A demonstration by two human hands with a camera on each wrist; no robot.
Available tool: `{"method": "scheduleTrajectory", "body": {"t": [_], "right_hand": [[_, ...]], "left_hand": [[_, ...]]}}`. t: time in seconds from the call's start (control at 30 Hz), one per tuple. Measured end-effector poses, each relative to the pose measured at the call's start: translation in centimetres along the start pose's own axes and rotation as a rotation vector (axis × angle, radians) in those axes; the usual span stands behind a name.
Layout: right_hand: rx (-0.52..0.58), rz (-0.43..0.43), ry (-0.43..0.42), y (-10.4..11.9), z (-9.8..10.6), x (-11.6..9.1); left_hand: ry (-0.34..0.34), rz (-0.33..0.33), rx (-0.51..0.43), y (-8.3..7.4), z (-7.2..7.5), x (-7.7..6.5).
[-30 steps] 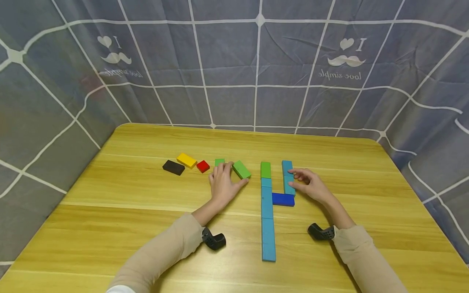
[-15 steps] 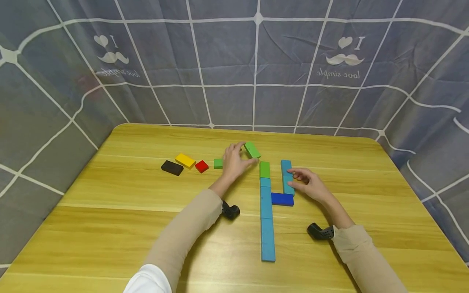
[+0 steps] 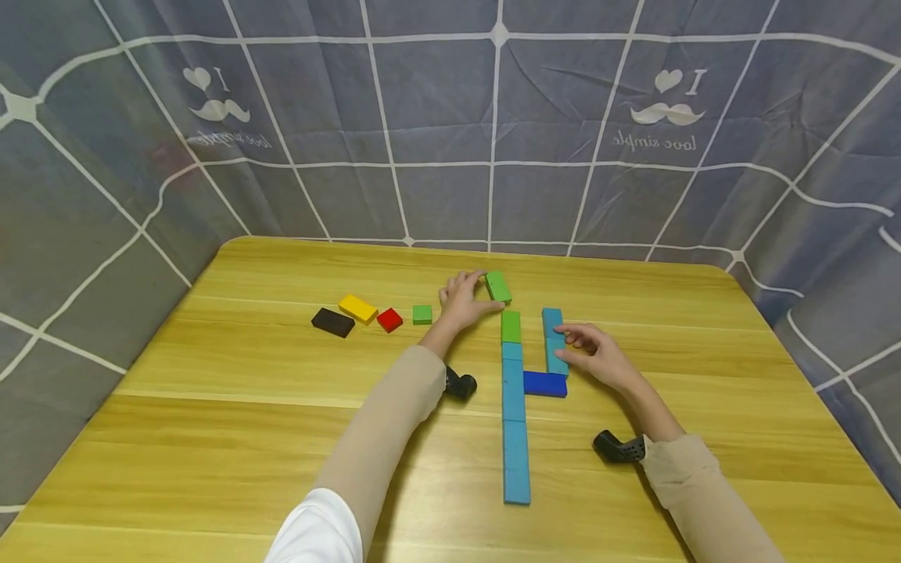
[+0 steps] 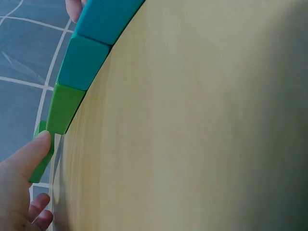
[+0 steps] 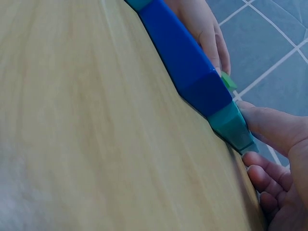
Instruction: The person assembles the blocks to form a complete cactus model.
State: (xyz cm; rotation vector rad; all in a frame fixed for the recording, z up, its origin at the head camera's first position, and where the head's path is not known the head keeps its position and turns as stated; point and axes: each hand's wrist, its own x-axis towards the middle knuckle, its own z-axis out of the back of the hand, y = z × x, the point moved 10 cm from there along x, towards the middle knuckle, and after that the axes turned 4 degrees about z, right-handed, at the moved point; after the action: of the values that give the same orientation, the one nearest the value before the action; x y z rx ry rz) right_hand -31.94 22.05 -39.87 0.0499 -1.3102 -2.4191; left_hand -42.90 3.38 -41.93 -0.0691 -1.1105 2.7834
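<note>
My left hand (image 3: pixel 461 303) pinches a green block (image 3: pixel 497 287) between thumb and fingers, just past the far end of a long row. That row ends in another green block (image 3: pixel 510 327), followed toward me by several light blue blocks (image 3: pixel 513 391). In the left wrist view the left thumb lies against the held green block (image 4: pixel 42 163). My right hand (image 3: pixel 597 356) rests relaxed beside two light blue blocks (image 3: pixel 554 322), its thumb and index fingertips touching them. A dark blue block (image 3: pixel 544 383) joins those two blocks to the long row.
Left of the row lie a small green block (image 3: pixel 422 314), a red block (image 3: pixel 389 319), a yellow block (image 3: pixel 358 308) and a black block (image 3: pixel 333 322). They sit on a wooden table (image 3: pixel 281 438), with a grey checked curtain (image 3: pixel 443 117) behind its far edge.
My left hand has carried the green block away from me and to the right, turning it closer in line with the row. The small green block is uncovered. The right hand stays put.
</note>
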Motion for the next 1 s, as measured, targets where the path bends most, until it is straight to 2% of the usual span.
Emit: {"method": "scheduleTrajectory", "body": {"t": [0.43,0.7,0.8,1.0], "right_hand": [[0.007,-0.008,0.001,0.2,0.2,0.1],[0.006,-0.003,-0.002,0.3,0.2,0.1],[0.006,-0.006,0.001,0.2,0.2,0.1],[0.0,-0.022,0.005,-0.1,0.1,0.0]], "left_hand": [[0.076,0.016,0.113,-0.4,-1.0,0.5],[0.15,0.027,0.166,-0.3,-1.5,0.6],[0.154,0.029,0.15,-0.3,-1.4,0.5],[0.121,0.031,0.122,-0.4,-1.4,0.4]]}}
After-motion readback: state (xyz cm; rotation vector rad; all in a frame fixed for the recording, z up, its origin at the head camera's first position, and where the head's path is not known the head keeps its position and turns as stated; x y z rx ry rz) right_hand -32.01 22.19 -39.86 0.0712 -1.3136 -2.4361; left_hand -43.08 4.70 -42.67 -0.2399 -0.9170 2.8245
